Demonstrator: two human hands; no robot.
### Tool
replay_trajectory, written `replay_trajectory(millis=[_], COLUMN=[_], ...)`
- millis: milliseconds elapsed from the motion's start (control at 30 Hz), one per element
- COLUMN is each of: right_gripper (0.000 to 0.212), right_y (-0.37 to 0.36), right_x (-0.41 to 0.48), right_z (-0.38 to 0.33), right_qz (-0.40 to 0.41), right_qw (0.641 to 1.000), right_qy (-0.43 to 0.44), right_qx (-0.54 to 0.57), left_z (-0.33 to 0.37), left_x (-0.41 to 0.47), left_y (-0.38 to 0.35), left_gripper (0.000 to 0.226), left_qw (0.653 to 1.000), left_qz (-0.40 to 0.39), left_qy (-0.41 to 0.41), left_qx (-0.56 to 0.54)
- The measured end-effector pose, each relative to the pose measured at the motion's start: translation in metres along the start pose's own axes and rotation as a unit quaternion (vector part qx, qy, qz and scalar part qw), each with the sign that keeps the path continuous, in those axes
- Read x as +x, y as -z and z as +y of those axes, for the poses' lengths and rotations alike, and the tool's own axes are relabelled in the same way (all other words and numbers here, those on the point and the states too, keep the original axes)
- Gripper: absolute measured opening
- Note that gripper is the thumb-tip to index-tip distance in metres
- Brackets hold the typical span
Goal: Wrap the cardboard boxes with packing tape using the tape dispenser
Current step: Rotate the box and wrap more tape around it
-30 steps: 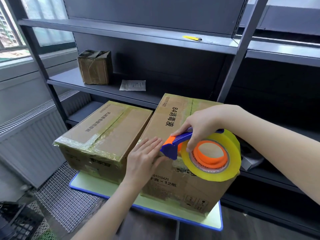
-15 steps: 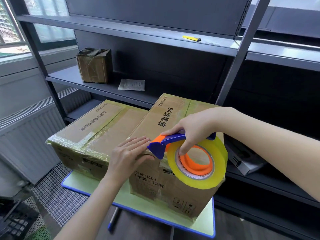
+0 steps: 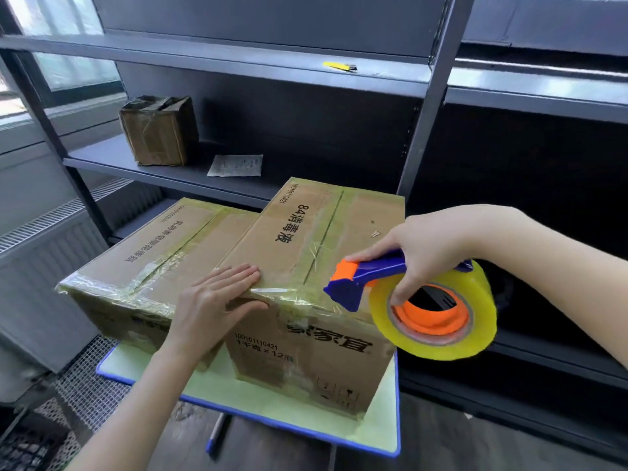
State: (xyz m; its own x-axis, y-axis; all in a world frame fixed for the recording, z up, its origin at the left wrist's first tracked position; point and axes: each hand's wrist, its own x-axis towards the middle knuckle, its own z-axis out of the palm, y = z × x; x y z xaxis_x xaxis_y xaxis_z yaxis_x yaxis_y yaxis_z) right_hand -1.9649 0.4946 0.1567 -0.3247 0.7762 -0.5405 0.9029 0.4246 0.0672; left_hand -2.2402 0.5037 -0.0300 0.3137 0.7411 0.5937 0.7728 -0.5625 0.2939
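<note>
Two taped cardboard boxes sit side by side on a pale green table (image 3: 380, 423). The right box (image 3: 316, 239) bears black printed characters; the left box (image 3: 153, 256) is lower. My left hand (image 3: 217, 300) lies flat with straight fingers over the right box's near top edge, pressing a strip of tape there. My right hand (image 3: 421, 253) grips the blue and orange tape dispenser (image 3: 367, 277), which carries a yellow tape roll (image 3: 438, 317), just off the box's near right corner. Clear tape runs from the dispenser along the box edge toward my left hand.
Dark metal shelving (image 3: 238, 59) stands behind the table. A small taped box (image 3: 159, 130) and a flat packet (image 3: 236, 165) lie on the middle shelf, a yellow knife (image 3: 338, 66) on the upper one. A radiator (image 3: 44, 253) and floor mesh (image 3: 85, 385) are left.
My right hand has drawn the dispenser to the right, away from my left hand, pulling tape along the box's near edge. My left hand has flattened onto the edge.
</note>
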Motion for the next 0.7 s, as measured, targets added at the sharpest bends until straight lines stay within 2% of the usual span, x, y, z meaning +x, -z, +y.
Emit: replay_trajectory(millis=[133,267,333,433,500,600,700], right_gripper=[0.066,0.061,0.059,0.058,0.058,0.058,0.057], right_y=[-0.003,-0.004,-0.004,-0.004,-0.002,0.001,0.001], right_x=[0.004,0.006,0.007,0.010,0.013,0.014,0.018], right_z=[0.001,0.001,0.000,-0.003,-0.004,-0.007,-0.013], right_qz=[0.020,0.019,0.013,0.013,0.010,0.005,0.014], right_qw=[1.000,0.999,0.999,0.999,0.999,0.999,0.999], right_qy=[0.010,0.022,0.023,0.017,0.015,0.015,0.020], right_qx=[-0.010,-0.018,-0.019,-0.033,-0.035,-0.036,-0.032], left_z=[0.005,0.042,0.062,0.072,0.068,0.060,0.045], left_x=[0.001,0.005,0.004,0.000,-0.002,-0.002,0.003], left_y=[0.004,0.001,-0.017,-0.039,-0.043,-0.043,-0.037], left_gripper=[0.064,0.068,0.065,0.057,0.053,0.049,0.049], left_qw=[0.999,0.990,0.990,0.994,0.996,0.993,0.992], left_qz=[-0.031,-0.037,-0.042,-0.015,0.003,0.029,0.025], left_qy=[0.005,-0.057,-0.086,-0.075,-0.065,-0.094,-0.108], left_qx=[0.032,0.121,0.107,0.084,0.064,0.062,0.064])
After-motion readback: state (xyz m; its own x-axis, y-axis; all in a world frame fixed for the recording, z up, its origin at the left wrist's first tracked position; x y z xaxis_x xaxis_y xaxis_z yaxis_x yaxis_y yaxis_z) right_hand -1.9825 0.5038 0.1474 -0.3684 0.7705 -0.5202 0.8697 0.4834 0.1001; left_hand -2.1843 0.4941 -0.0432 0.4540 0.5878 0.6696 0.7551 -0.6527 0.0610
